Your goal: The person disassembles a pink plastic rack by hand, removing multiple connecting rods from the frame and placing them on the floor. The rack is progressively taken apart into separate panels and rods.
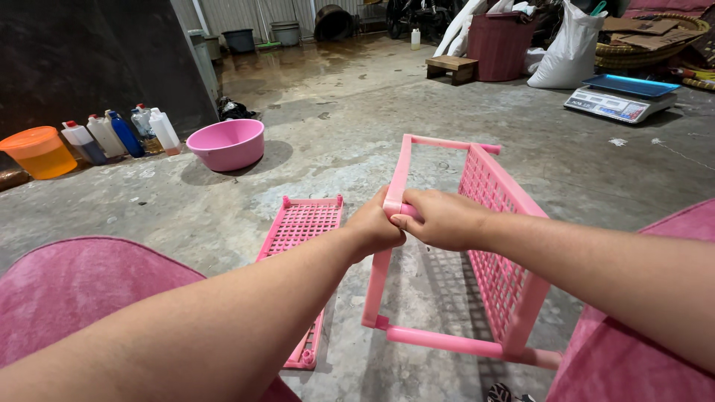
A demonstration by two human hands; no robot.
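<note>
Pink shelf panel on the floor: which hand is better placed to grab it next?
Left, probably. The left hand grips the pink rack frame on the side nearest the loose shelf panel, which lies just to its left. The right hand would have to cross over the left arm.

Both hands, the left hand (376,227) and right hand (439,219), are gripping the near bar of a pink plastic rack frame (499,246) standing on the concrete floor (357,126), beside 1 loose pink grid shelf (302,246).
</note>
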